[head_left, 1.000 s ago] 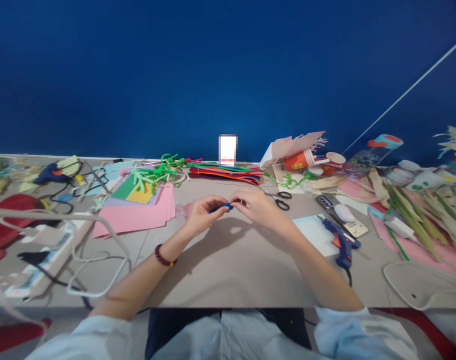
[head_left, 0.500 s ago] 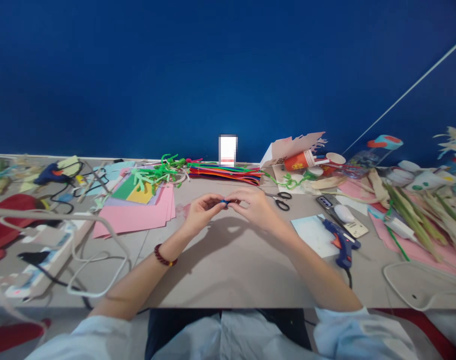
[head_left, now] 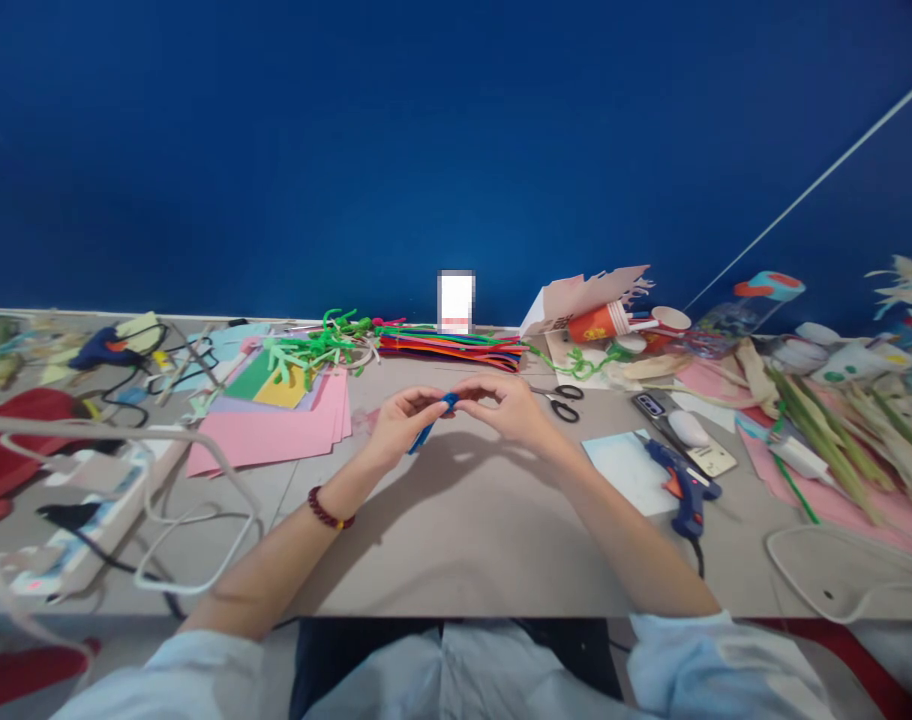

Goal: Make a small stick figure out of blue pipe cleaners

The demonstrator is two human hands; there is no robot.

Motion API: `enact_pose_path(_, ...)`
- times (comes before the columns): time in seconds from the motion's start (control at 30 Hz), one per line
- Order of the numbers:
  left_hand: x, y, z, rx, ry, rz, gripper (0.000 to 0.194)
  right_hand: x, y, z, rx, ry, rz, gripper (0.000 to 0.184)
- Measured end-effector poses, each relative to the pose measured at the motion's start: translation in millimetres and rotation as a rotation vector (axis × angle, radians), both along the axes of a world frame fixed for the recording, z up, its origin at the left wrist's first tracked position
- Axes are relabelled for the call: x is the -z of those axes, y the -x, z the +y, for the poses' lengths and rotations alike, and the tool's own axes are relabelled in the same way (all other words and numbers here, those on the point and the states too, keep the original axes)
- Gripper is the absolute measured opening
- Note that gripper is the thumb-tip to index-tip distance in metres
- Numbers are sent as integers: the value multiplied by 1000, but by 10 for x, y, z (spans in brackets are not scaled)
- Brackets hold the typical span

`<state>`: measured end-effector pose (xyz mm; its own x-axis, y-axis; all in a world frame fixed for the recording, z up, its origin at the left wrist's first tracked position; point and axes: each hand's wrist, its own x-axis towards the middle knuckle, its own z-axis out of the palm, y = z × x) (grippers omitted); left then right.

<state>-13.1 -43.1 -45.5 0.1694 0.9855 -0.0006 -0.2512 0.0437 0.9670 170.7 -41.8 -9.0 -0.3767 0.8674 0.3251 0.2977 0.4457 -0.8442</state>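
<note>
Between the fingertips of both hands is a blue pipe cleaner [head_left: 450, 399], bunched into a small curl. A straight length of it slants down below my left fingers. My left hand [head_left: 405, 424] is closed in a pinch on its left side. From the right, my right hand [head_left: 503, 405] pinches the same curl with thumb and fingers. Both hands are held over the table [head_left: 456, 540]. Behind them lies a bundle of coloured pipe cleaners [head_left: 452, 350]. Black-handled scissors [head_left: 565, 402] rest just right of my right hand.
Pink paper sheets [head_left: 268, 435] and green pipe cleaner pieces [head_left: 313, 350] lie at the left, near a white power strip [head_left: 96, 530] with looping cables. On the right are a blue glue gun [head_left: 681, 480], a phone [head_left: 651, 405], paper cups [head_left: 598, 322] and dried husks [head_left: 831, 440].
More of the blue pipe cleaner shows now: the curl looks larger, and a straight piece has come into view below my left fingers. Both hands keep nearly the same place.
</note>
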Motion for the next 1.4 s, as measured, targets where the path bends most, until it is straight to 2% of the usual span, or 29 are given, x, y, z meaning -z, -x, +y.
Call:
enact_pose_path(0.13, -22, -33, -10, -37, -9, -14, 36, -8, 29, -36, 29, -91, -38, 15)
enact_pose_path(0.23, -9, -39, -13, -49, -23, -21, 38, 12, 60, -45, 45, -90, -24, 16)
enact_pose_path(0.37, 11, -32, -2, -43, -27, -54, 43, 77, 107, -27, 83, 18, 61, 16)
enact_pose_path(0.57, 10, -28, 5, -52, -9, -21, 39, 162, 114, 23, 18, 294, 265, 20)
enact_pose_path(0.77, 16, -17, 8, -38, -43, 3, 37, 159, 111, 21, -45, 323, 262, 21)
enact_pose_path(1.03, 27, -10, 15, 27, -109, -13, 40, 244, 125, 82, 6, 375, 308, 22)
enact_pose_path(1.1, 30, -14, 9, 5, -142, 28, 39, 239, 116, 93, -1, 386, 322, 24)
enact_pose_path(1.23, 38, -15, 5, -119, -175, 105, 34, 224, 127, 79, 15, 390, 371, 34)
enact_pose_path(1.4, 39, -9, -1, -200, -152, 125, 31, 295, 217, 32, 93, 321, 328, 30)
